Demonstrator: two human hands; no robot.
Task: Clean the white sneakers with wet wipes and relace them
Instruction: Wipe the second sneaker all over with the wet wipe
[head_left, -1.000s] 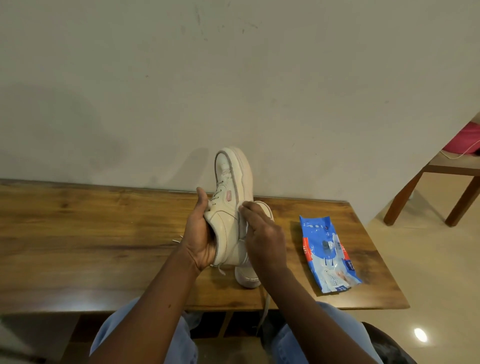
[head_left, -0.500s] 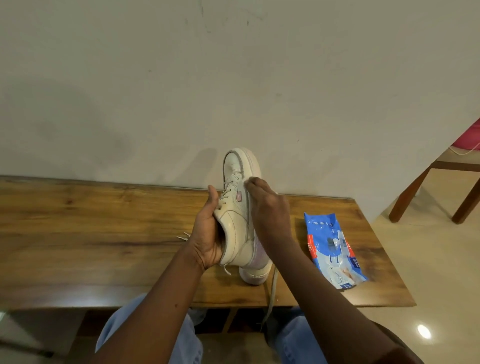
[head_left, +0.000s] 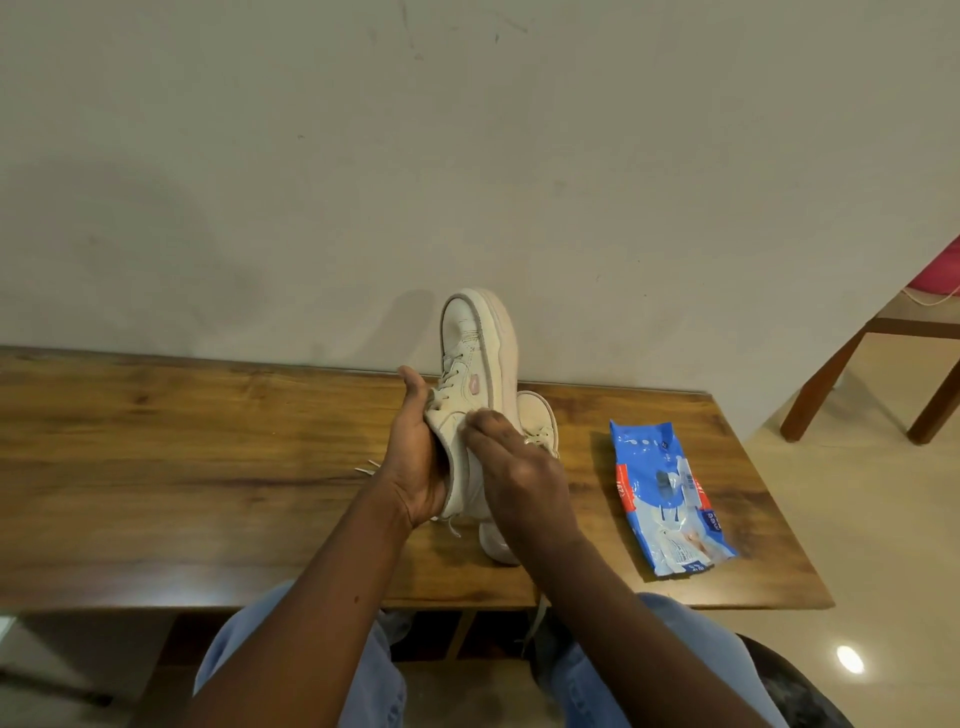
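Above the middle of the surface (head_left: 208, 493), my left grip (head_left: 415, 462) was wrapped round the heel end of one white sneaker (head_left: 478, 343). The palm lay against its opening and the thumb ran up beside the laces, so the shoe stood with its toe pointing up. My right grip (head_left: 519, 467) was at the shoe's side, just below a small pink tag, with the fingertips bunched against the leather. They were blurred, and I could not tell whether they pinched anything or only pressed. Just behind that hand the second sneaker (head_left: 537, 415) lay on the surface, toe toward the wall (head_left: 467, 156) and heel near the front edge. A loose lace (head_left: 537, 618) hung over that edge between my knees, and two lace tips (head_left: 366, 467) showed on the wood just left of my left wrist. Further right, apart from both shoes, a blue pack of wet wipes (head_left: 665, 499) lay flat on the surface
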